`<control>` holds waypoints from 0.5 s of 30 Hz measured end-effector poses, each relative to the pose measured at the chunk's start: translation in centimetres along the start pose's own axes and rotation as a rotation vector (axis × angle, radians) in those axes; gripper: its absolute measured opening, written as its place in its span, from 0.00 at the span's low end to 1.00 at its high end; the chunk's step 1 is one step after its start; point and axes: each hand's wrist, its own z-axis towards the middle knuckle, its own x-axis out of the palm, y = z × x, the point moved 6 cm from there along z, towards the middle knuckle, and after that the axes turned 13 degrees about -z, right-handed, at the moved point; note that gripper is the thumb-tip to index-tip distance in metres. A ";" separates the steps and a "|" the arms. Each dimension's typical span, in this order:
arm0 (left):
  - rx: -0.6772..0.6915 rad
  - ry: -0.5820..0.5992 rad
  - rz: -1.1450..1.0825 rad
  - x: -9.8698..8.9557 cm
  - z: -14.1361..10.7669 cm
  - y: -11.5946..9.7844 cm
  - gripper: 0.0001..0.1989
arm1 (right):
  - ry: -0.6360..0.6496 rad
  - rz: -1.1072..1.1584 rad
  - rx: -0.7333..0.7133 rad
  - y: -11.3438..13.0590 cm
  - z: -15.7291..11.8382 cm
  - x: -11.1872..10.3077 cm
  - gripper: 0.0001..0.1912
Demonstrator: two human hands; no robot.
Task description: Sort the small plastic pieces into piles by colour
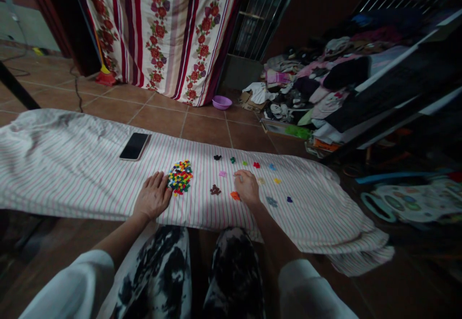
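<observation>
My left hand (154, 196) lies flat on the striped cloth, its fingers stretched out, touching the left edge of a mixed heap of tiny coloured pieces (180, 178). My right hand (247, 186) is closed in a pinch low over the cloth; what its fingertips hold, if anything, is too small to make out. It is between small single-colour groups: pink pieces (223, 174) to its left, orange pieces (235, 196) just below, and beige pieces (261, 181) to its right. Brown pieces (215, 190), black pieces (217, 157) and red pieces (256, 165) lie around it.
Yellow pieces (277, 180), grey-blue pieces (272, 201) and dark blue pieces (289, 199) sit farther right. A phone (134, 146) lies on the striped cloth (83, 165) at left. Beyond are a purple basin (221, 102), a flowered curtain (162, 35) and heaped clothes (310, 83).
</observation>
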 end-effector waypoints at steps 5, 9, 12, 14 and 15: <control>-0.007 0.007 0.034 0.1 0.1 0.1 0.26 | 0.009 0.082 -0.115 3.7 -0.2 0.7 0.12; -0.009 -0.016 0.031 0.1 0.1 0.0 0.27 | 0.036 0.126 -0.160 5.7 -0.5 1.3 0.12; -0.009 -0.023 0.015 0.1 0.0 0.0 0.27 | 0.051 0.142 -0.196 7.1 -0.8 1.8 0.13; -0.011 -0.027 0.001 0.0 0.0 0.0 0.27 | 0.060 0.153 -0.229 8.0 -1.0 2.1 0.13; -0.012 -0.029 -0.008 0.0 0.0 0.1 0.26 | 0.067 0.160 -0.250 8.5 -1.2 2.3 0.14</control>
